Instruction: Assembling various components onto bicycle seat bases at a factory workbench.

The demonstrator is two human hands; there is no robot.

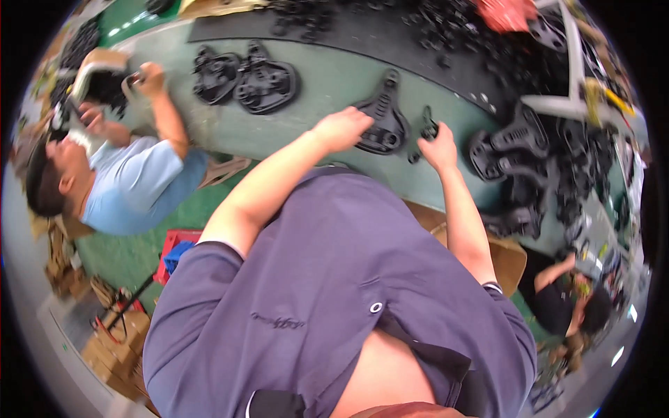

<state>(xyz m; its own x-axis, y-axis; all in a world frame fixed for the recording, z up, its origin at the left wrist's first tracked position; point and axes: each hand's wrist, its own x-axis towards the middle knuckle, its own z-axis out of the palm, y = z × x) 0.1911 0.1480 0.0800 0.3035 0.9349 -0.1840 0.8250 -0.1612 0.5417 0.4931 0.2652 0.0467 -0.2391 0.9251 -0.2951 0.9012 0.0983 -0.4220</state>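
A black bicycle saddle (390,124) lies underside up on the green worktable, its nose pointing to the far side. My left hand (343,129) is closed at the saddle's left edge, its fingertips over the rim. To the right of the saddle, my right hand (439,146) is closed on a small black clamp-like part (428,124). Part of it sticks up past my fingers; the rest is hidden by the hand. Two more saddles (266,89) rest together on the table, to the left and farther off.
Several black saddles (519,136) are heaped at the right. Many small black parts (460,42) cover a dark mat (348,52) along the far side, near a red plastic bag (505,14). A co-worker in light blue (143,184) handles parts at the left. Another person (557,296) is at the lower right.
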